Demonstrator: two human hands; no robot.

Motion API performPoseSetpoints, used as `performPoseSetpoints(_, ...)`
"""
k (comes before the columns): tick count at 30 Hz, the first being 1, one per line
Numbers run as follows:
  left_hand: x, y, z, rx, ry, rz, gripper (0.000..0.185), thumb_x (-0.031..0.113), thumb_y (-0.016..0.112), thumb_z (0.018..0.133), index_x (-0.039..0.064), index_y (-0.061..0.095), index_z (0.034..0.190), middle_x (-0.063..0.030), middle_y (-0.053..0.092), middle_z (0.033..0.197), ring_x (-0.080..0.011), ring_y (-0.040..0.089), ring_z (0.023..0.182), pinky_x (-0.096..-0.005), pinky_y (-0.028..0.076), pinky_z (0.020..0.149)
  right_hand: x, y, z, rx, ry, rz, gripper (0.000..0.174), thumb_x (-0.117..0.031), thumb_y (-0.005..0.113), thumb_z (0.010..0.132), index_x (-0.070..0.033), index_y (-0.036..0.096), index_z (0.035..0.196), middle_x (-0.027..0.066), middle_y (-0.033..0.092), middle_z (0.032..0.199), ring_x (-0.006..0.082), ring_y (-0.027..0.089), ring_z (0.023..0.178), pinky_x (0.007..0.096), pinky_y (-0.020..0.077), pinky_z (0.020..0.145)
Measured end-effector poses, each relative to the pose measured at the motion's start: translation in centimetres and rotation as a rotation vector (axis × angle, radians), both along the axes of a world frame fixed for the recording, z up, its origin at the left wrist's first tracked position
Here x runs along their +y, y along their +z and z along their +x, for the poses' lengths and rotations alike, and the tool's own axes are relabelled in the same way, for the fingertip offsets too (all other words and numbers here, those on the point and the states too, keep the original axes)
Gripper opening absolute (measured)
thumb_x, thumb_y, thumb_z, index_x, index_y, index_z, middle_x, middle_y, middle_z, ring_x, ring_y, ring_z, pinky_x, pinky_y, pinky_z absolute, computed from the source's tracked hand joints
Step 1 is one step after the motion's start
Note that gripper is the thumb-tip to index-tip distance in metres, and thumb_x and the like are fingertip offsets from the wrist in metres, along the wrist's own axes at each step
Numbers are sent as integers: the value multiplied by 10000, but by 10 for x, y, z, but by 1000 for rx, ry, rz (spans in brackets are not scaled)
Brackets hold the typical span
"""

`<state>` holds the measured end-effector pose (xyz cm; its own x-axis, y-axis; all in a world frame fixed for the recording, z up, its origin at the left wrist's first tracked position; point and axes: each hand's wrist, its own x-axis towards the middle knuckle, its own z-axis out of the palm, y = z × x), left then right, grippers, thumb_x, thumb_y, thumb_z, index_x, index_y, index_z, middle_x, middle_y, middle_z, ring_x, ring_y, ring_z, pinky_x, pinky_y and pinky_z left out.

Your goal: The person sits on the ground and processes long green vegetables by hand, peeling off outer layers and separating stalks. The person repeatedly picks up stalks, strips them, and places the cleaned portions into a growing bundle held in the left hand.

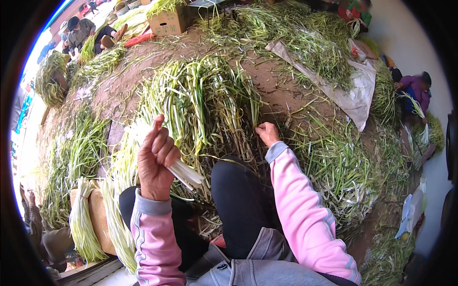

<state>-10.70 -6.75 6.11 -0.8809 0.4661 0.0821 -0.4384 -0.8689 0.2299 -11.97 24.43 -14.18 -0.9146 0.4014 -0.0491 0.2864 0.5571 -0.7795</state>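
My left hand is raised at centre left, its fingers closed around a small bunch of white leafy-vegetable stalks whose pale ends point down to the right. In front of my knees lies a large heap of long green and yellow leafy stalks. At the heap's right edge, my right hand pinches a stalk between thumb and fingertips. Beside my left knee, a bundle of pale yellow stalks, tied near its top, hangs over a cardboard box, with more pale stalks next to it.
Loose green leaves cover the ground at right, near a pale woven sheet. Across the floor stands a cardboard box beside a red bag. Co-workers sit at the upper left and far right.
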Motion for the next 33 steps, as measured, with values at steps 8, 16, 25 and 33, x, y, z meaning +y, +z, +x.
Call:
performPoseSetpoints(8, 9, -6, 5, -57, -10, -86, 201, 81, 413, 890, -2, 463, 1066, 54, 244, 517, -41, 182, 380, -195, 188, 337, -6, 3, 16, -91, 81, 94, 305, -307, 640, 711, -19, 602, 802, 172, 614, 796, 320, 586, 783, 383, 453, 693)
performPoseSetpoints(16, 9, -10, 9, -41, -34, -88, 259, 82, 384, 896, -9, 441, 1131, 49, 246, 538, -44, 196, 384, -193, 203, 335, 28, 27, 42, -71, 13, 54, 188, -207, 606, 737, -35, 539, 773, 112, 582, 702, 251, 562, 621, 364, 466, 599)
performPoseSetpoints(25, 27, -3, 29, 4, -82, -358, 130, 140, 493, 867, 41, 512, 950, 72, 284, 509, -27, 210, 368, -180, 204, 337, 13, 156, 147, 468, 208, -873, 195, -191, 601, 804, -52, 545, 930, 0, 556, 773, 62, 474, 551, 183, 422, 481)
performPoseSetpoints(33, 63, -13, 54, -27, -223, -678, 109, 155, 576, 823, 69, 539, 878, 82, 300, 491, -29, 240, 373, -179, 194, 354, -53, 148, 150, 100, 296, -869, 181, -135, 606, 812, -23, 534, 935, -28, 520, 807, 35, 441, 719, 170, 374, 662)
